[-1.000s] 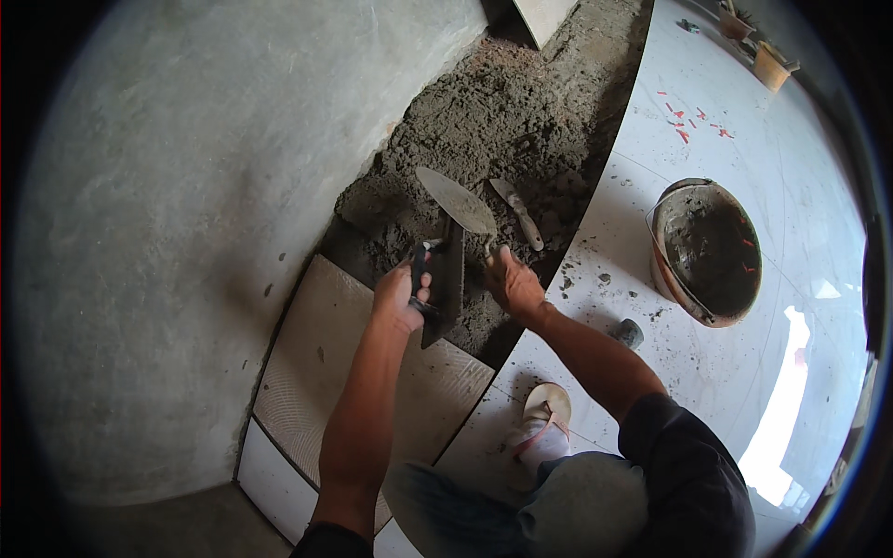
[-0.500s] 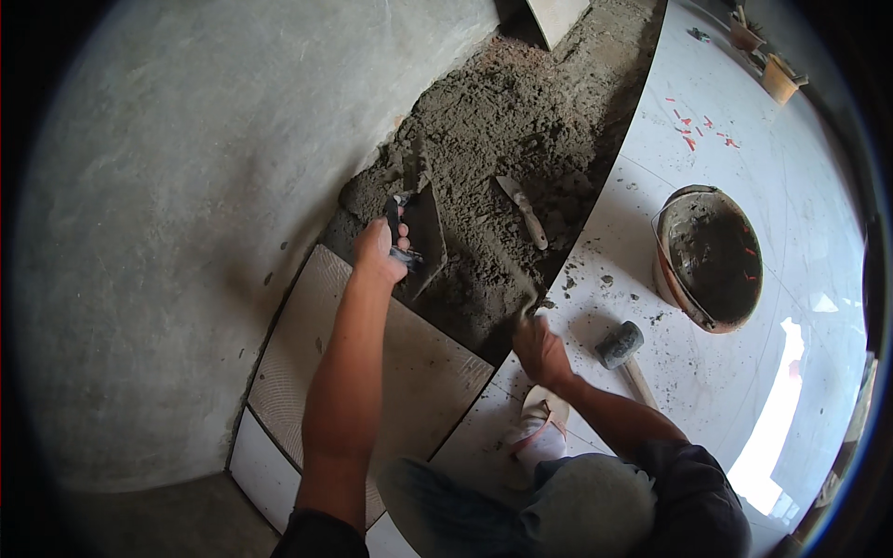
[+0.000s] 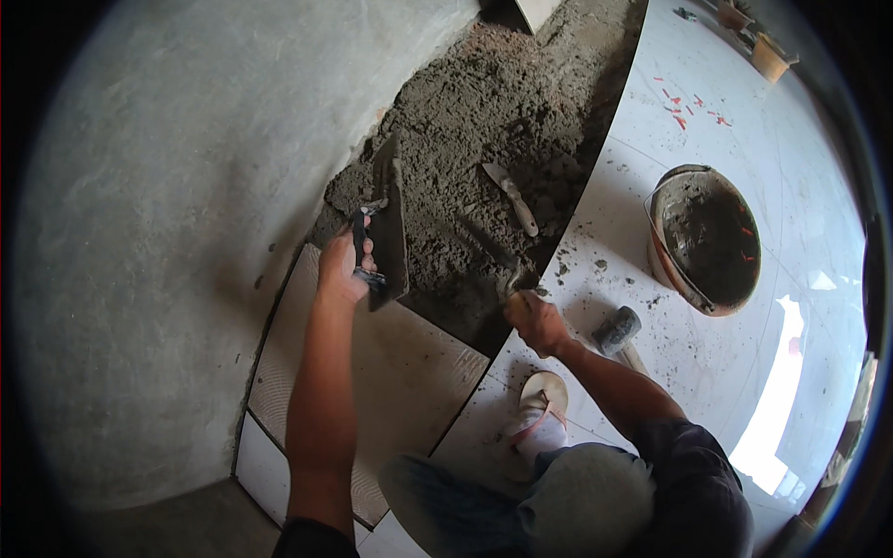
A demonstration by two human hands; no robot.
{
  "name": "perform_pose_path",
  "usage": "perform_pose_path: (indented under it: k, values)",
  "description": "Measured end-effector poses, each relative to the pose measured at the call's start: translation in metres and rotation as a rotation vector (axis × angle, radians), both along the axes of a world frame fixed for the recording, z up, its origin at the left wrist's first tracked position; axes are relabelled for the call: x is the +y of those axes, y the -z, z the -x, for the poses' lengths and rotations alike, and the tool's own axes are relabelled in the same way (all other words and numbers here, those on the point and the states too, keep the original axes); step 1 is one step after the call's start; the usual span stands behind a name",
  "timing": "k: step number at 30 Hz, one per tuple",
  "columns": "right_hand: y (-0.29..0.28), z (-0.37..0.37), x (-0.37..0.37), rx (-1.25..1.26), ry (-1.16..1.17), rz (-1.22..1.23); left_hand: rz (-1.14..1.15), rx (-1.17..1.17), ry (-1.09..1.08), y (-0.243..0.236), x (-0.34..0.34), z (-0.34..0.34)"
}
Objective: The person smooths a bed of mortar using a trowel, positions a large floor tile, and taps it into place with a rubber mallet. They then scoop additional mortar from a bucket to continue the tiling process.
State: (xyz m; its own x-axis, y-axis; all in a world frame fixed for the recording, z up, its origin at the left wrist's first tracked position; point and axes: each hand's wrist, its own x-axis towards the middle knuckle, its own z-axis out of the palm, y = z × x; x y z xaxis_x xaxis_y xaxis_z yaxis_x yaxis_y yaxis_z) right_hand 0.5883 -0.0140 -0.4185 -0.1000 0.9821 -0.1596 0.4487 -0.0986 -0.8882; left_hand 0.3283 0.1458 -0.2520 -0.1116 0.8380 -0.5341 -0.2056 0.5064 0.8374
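My left hand is closed round the black handle of a rectangular plastering trowel. Its flat blade is tilted up on edge, over the near left side of the grey mortar bed. My right hand grips a second, pointed trowel by its handle; the blade reaches into the mortar and is partly blurred. Between the two tools and farther off, a small trowel or scraper with a pale handle lies loose on the mortar.
A mortar-filled bucket stands on the white tiles at right, near a rubber mallet. Red tile spacers are scattered beyond. A large beige tile lies before me. A concrete wall rises at left. My sandalled foot rests on the tiles.
The left hand has moved left, and its plastering trowel now stands more on edge. The right hand's trowel has shifted slightly away and left. The view has also moved a little.
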Motion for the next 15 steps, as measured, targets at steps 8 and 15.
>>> perform_pose_path:
  k: [8, 15]
  values:
    - [-0.046, -0.036, 0.062, 1.377, -0.489, 0.713, 0.028, 0.457, 0.475, 0.036, -0.039, -0.021]
    - [-0.019, -0.053, 0.071, 0.883, 0.129, 0.401, -0.053, 0.488, 0.283, 0.037, -0.056, -0.010]
